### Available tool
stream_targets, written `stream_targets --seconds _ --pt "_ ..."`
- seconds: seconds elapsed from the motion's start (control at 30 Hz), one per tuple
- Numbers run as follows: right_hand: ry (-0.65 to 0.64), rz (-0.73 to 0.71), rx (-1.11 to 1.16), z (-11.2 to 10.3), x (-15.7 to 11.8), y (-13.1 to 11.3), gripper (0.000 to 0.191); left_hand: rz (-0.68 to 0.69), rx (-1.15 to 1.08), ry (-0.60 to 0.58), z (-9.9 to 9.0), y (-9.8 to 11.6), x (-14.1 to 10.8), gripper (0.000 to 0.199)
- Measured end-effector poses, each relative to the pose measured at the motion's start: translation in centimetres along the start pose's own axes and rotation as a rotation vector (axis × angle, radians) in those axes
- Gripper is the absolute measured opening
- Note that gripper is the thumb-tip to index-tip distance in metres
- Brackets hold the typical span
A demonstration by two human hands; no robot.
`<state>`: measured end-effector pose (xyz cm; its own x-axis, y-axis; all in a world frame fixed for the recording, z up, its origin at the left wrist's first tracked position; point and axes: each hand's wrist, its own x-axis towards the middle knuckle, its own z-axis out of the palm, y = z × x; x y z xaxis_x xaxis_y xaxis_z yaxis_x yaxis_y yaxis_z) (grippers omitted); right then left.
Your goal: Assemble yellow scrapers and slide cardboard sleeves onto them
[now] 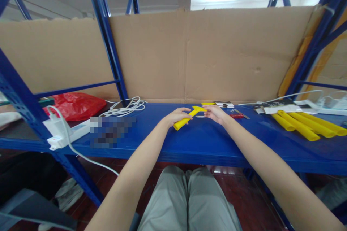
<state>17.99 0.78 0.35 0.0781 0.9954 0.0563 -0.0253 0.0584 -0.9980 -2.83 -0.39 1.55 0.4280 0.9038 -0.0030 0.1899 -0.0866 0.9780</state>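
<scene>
Over the blue tabletop, my left hand is closed round the tubular handle of a yellow T-shaped tool. The round lower end of the handle points toward me and to the left. At the tool's narrow head, my right hand has its fingertips pinched on the right end. Its exact kind I cannot make out. Close behind my hands lie a small red object, a thin metal piece and some black-and-white cards.
Several yellow tubes lie at the right beside flat packets. To the left are a white power strip, a coiled white cable and a red plastic bag. Blue rack posts and a cardboard wall bound the table.
</scene>
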Motion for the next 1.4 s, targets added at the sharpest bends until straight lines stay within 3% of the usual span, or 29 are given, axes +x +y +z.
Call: stream_targets --seconds 0.17,0.37,0.5,0.67,0.83,0.93,1.13,1.4 --pt "-0.024 0.057 0.015 0.5 -0.9 -0.4 0.016 0.067 0.199 0.032 -0.1 -0.5 0.2 0.055" --pt "-0.092 0.088 -0.068 0.3 -0.8 0.2 0.026 0.336 0.819 0.162 0.4 -1.0 0.6 0.044" --pt "-0.229 0.067 -0.137 0.6 -1.0 0.3 0.032 0.381 1.087 0.141 0.4 -1.3 0.7 0.047" --pt "-0.265 0.004 -0.306 0.8 -1.4 0.0 0.029 0.438 1.069 0.101 0.1 -1.8 1.3 0.045" --pt "-0.050 -0.303 -0.876 -1.0 -0.1 -0.2 0.028 0.423 1.033 0.109 0.0 -2.3 1.7 0.037" --pt "-0.002 -0.392 -1.166 -2.5 0.6 -0.3 0.026 0.413 1.009 0.120 -0.1 -2.3 1.7 0.035" --pt "-0.131 -0.342 -1.472 -3.6 0.2 -1.0 0.021 0.402 0.988 0.127 -0.2 -2.3 1.7 0.034" --pt "-0.128 -0.086 -1.426 -5.4 -0.9 -2.4 0.012 0.420 0.990 0.100 -0.4 -2.6 2.1 0.034"
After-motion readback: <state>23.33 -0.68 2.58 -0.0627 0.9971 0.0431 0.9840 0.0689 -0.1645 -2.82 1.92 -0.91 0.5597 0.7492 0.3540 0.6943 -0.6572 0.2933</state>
